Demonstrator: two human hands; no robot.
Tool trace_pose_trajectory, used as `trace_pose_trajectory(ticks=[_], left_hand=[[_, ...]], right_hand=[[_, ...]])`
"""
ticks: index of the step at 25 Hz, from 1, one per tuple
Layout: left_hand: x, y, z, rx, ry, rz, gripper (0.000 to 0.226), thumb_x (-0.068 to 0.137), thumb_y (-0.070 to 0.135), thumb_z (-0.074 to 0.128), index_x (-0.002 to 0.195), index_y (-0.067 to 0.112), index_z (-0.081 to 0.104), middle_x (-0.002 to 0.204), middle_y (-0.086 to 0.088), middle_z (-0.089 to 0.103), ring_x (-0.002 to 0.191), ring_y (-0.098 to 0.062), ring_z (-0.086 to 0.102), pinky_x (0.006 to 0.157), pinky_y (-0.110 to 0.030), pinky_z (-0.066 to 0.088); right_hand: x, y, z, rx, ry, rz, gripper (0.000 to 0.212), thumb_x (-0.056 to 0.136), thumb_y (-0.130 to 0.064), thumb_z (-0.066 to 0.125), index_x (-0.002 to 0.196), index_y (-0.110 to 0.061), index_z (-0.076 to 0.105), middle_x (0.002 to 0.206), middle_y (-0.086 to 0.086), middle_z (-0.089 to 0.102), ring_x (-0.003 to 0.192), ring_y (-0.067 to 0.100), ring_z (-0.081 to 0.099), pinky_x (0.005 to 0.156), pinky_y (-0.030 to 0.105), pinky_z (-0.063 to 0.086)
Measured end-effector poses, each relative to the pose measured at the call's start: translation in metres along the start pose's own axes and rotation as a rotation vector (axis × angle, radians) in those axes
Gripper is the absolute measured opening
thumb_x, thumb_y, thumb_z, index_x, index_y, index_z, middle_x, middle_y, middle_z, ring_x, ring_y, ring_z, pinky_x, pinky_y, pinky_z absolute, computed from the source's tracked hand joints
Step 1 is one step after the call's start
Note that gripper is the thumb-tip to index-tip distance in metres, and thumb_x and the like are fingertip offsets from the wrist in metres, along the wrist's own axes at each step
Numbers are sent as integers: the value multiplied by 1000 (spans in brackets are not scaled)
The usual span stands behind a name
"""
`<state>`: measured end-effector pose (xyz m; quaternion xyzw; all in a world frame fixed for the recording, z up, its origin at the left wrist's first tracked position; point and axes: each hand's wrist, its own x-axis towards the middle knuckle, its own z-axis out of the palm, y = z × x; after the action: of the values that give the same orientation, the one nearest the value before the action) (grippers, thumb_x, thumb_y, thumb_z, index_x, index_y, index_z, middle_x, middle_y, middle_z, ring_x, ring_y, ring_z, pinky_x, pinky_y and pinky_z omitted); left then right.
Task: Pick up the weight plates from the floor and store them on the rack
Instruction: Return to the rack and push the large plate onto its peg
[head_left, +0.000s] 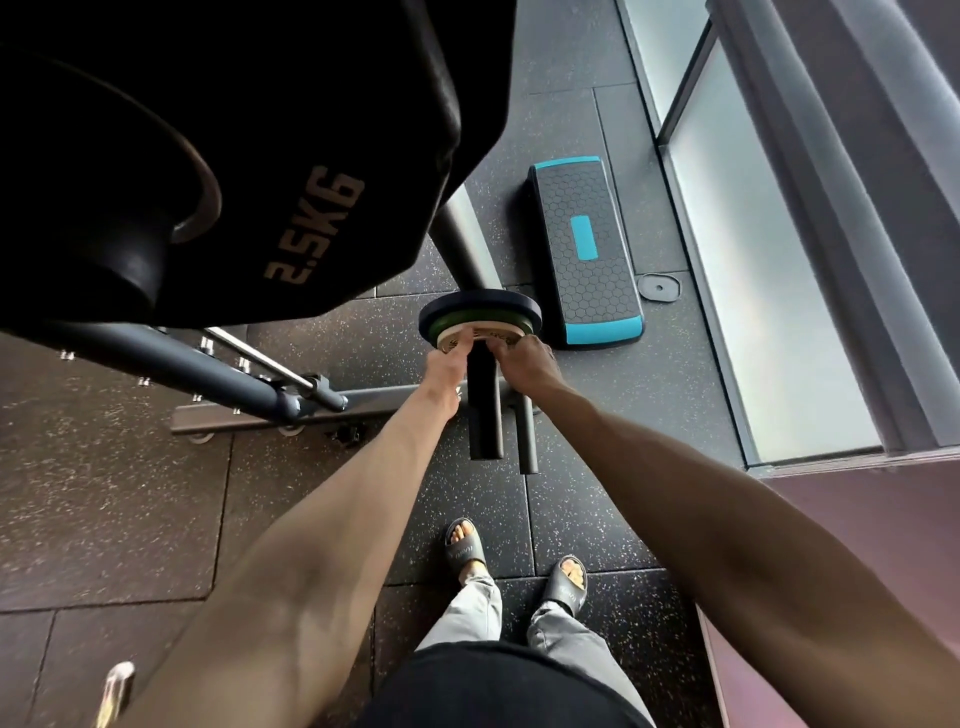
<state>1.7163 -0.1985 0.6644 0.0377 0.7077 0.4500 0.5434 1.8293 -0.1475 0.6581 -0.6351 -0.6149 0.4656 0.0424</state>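
Your left hand (448, 359) and right hand (525, 358) both grip the rim of the small pale plate (480, 335), one on each side, fingers curled over its edge. It sits on the rack's black peg (483, 400), against a green plate (442, 326) and a wider dark plate (478, 305) behind that. A second peg (527, 441) sticks out just to the right. A big 2.5KG plate (270, 171) looms near your head on the left, and a black and teal step platform (584, 249) lies on the floor just beyond the rack
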Motion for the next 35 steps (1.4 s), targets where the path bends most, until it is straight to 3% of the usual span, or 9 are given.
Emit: trace_pose_trajectory(ticks=[4, 8, 10, 13, 16, 25, 32, 33, 35], left_hand=[[-3, 21, 11, -36, -41, -23, 18, 100, 13, 52, 98, 2, 66, 79, -7, 70, 64, -12, 63, 59, -22, 52], [-8, 26, 3, 68, -69, -11, 21, 99, 15, 53, 110, 5, 68, 119, -16, 66, 115, -27, 59, 106, -40, 42], [-17, 26, -1, 137, 12, 5, 34, 95, 19, 62, 123, 1, 63, 127, -19, 64, 125, -34, 55, 109, -43, 39], [-46, 32, -5, 276, 126, 87, 37, 93, 18, 64, 124, -3, 60, 116, -18, 68, 100, -29, 67, 84, -35, 54], [-88, 34, -13, 366, 159, 139, 28, 95, 16, 60, 116, -3, 64, 96, -15, 71, 64, -19, 61, 55, -30, 49], [-263, 55, -48, 673, 316, 554, 27, 101, 20, 50, 90, -2, 62, 85, -25, 71, 51, -23, 62, 44, -33, 52], [-390, 119, -98, 584, 485, 1099, 18, 95, 24, 53, 79, 18, 62, 75, -8, 73, 60, -23, 71, 55, -43, 60], [-394, 122, -106, 603, 629, 1282, 11, 92, 28, 57, 89, 20, 64, 83, -4, 72, 71, -19, 71, 66, -43, 60], [-393, 128, -122, 690, 875, 1572, 49, 87, 44, 66, 126, 16, 56, 121, -10, 60, 114, -22, 58, 100, -39, 48]], right_hand=[[1, -9, 3, -24, -9, -9, 47, 101, -40, 46, 115, 0, 67, 122, 23, 65, 113, 37, 61, 89, 37, 46], [-4, -13, -14, -115, -37, -37, 46, 102, -37, 47, 123, 1, 63, 127, 24, 62, 118, 37, 58, 93, 38, 46], [-13, -21, -25, -174, -40, -53, 43, 99, -32, 47, 126, -1, 61, 127, 22, 63, 117, 37, 59, 93, 38, 47], [-39, -37, -36, -301, -31, -128, 29, 92, -22, 49, 110, -7, 67, 113, 15, 69, 103, 33, 65, 79, 34, 48], [-79, -52, -44, -414, -58, -239, 29, 91, -24, 51, 107, -8, 68, 101, 11, 68, 97, 30, 65, 72, 32, 44], [-231, -107, -98, -646, -53, -815, 18, 96, -22, 56, 88, -8, 63, 85, 11, 64, 87, 30, 67, 63, 28, 44], [-335, -172, -144, -454, 337, -1272, 24, 92, -35, 59, 101, -13, 65, 90, 8, 70, 87, 32, 67, 76, 43, 55], [-340, -175, -146, -387, 436, -1328, 22, 92, -30, 61, 106, -13, 63, 97, 8, 69, 94, 32, 65, 79, 43, 55], [-344, -179, -147, -269, 666, -1442, 34, 88, -20, 67, 119, -10, 60, 119, 12, 62, 116, 32, 56, 93, 44, 49]])
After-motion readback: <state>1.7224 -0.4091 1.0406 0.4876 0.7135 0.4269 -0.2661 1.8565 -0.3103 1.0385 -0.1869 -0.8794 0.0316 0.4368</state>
